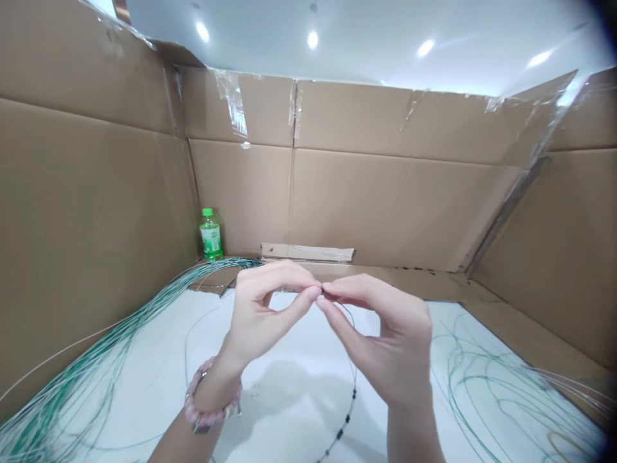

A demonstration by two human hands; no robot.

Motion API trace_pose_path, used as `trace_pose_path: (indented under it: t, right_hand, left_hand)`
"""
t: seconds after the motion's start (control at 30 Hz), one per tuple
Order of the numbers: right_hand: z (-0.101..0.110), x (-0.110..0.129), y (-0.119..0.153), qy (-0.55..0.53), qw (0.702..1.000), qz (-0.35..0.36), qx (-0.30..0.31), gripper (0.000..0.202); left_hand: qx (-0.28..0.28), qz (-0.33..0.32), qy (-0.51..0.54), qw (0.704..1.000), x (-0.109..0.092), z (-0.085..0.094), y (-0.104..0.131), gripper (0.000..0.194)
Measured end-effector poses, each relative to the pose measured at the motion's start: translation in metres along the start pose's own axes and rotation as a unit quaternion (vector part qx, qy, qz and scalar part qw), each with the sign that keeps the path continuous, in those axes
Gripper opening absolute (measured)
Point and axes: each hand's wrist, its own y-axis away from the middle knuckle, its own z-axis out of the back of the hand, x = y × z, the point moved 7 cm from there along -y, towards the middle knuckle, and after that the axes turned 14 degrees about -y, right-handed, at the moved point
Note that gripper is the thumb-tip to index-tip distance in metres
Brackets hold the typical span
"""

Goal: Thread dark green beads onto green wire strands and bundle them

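My left hand (270,308) and my right hand (385,328) meet fingertip to fingertip in the middle of the view. Between the pinched thumbs and forefingers sits a small dark piece (322,292), mostly hidden; it looks like a bead on a cord. From my right fingertips a thin cord (353,360) hangs in a curve toward the white surface. Small black beads (347,418) are spaced along its lower part. A pink beaded bracelet (200,402) circles my left wrist.
Cardboard walls (376,199) enclose a white work surface (284,411). A bundle of green and white strands (116,334) runs along the left; looser green strands (496,386) lie at right. A green-capped bottle (211,236) stands in the back left corner, near a cardboard strip (308,253).
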Motion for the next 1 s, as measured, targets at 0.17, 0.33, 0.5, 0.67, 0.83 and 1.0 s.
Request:
trace_pose_path:
  t: [0.17,0.33,0.5,0.67,0.83,1.0]
  right_hand:
    - [-0.006,-0.005,-0.001,0.018,1.000,-0.014,0.006,0.012]
    - [-0.005,-0.024,0.000,0.067,0.991,-0.107,0.038,0.009]
    - [0.001,-0.045,0.005,0.127,0.950,-0.221,0.182,0.006]
    - [0.020,-0.039,-0.003,-0.027,0.978,-0.198,0.065,0.009]
    - [0.027,-0.041,-0.003,0.000,0.977,-0.200,0.076,0.012]
    - [0.040,-0.046,-0.002,0.104,0.970,-0.204,0.084,0.017]
  left_hand:
    - [-0.018,-0.020,-0.047,0.999,0.000,0.000,0.002,0.021]
    - [-0.027,0.009,-0.039,0.999,0.005,-0.004,0.001,0.016]
    - [-0.010,0.031,-0.054,0.998,0.013,-0.015,0.001,0.012]
    - [0.018,0.050,-0.018,0.998,0.022,-0.037,0.006,0.010]
    - [0.016,0.105,0.026,0.994,0.031,-0.051,0.013,0.010]
    - [0.047,0.154,0.088,0.983,0.063,-0.082,0.024,0.018]
